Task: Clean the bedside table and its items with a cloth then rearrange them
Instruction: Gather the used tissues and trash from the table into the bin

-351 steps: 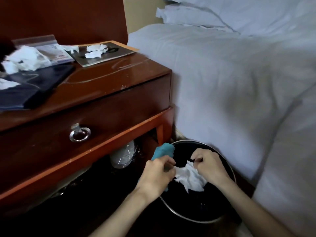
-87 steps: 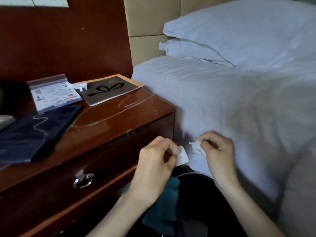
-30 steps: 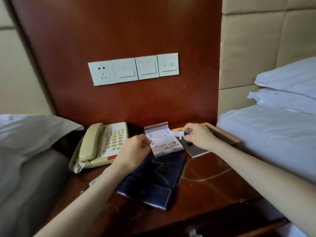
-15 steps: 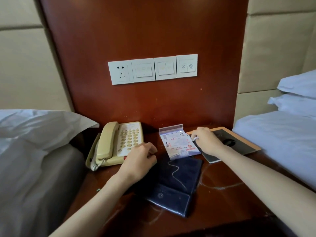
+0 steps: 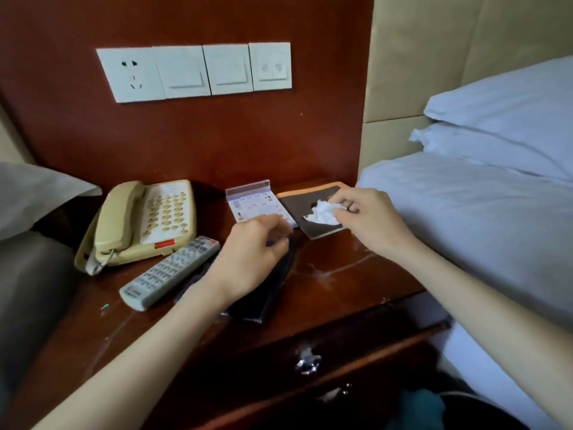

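On the wooden bedside table (image 5: 335, 274), my right hand (image 5: 369, 221) pinches a crumpled white tissue (image 5: 324, 214) just above a dark plaque with an orange border (image 5: 310, 197). My left hand (image 5: 254, 252) hovers with curled fingers over a dark blue folder (image 5: 273, 287), at the near edge of a clear card stand holding a printed leaflet (image 5: 254, 203). Nothing shows in its fingers. A beige telephone (image 5: 139, 221) and a grey remote (image 5: 170, 268) lie to the left. A teal cloth (image 5: 418, 408) lies low by the drawer.
White wall switches and a socket (image 5: 192, 72) sit on the wood panel behind. A bed with white sheets and pillows (image 5: 496, 187) borders the right, and another pillow (image 5: 34, 193) the left. A drawer with a ring pull (image 5: 307, 361) faces me, with a black bin rim (image 5: 483, 405) below.
My right hand has lifted a crumpled tissue off the plaque. My left hand has shifted right toward the card stand. The view has dropped closer, and the remote now shows.
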The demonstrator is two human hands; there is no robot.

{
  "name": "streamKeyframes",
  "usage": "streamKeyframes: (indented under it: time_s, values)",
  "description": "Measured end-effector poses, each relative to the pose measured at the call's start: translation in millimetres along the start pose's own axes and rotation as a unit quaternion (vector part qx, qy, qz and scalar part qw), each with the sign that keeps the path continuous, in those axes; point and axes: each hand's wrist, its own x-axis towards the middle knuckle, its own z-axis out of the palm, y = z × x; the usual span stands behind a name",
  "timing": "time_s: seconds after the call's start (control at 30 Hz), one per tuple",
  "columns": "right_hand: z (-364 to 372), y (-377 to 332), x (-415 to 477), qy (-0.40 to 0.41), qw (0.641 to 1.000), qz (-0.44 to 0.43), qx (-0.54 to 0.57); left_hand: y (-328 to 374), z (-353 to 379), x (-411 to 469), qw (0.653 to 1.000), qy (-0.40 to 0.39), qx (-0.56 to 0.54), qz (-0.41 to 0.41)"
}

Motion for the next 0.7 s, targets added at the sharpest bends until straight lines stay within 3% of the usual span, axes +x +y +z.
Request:
streamKeyframes:
  time_s: [0.23, 0.43, 0.57, 0.7]
  values:
    - [-31.0, 34.2, -92.8, 0.063, 0.991, 0.074, 0.093, 41.3, 34.5, -26.5, 0.997, -0.04, -0.045, 0.049]
    - [-56.6, 62.4, -175.0, 0.173, 0.947, 0.143, 0.232, 55.5, 50.8, -41.8, 0.996, -0.059, -0.023, 0.069]
    - [-58.9, 93.0, -218.9, 0.092, 0.959, 0.213, 0.165, 65.9, 56.8, -50.4, 0.995, -0.049, -0.016, 0.09]
    - [-49.2, 127.9, -251.7, -0.051, 0.951, 0.302, 0.048, 77.5, 67.4, -63.0, 0.993, -0.047, -0.056, 0.097]
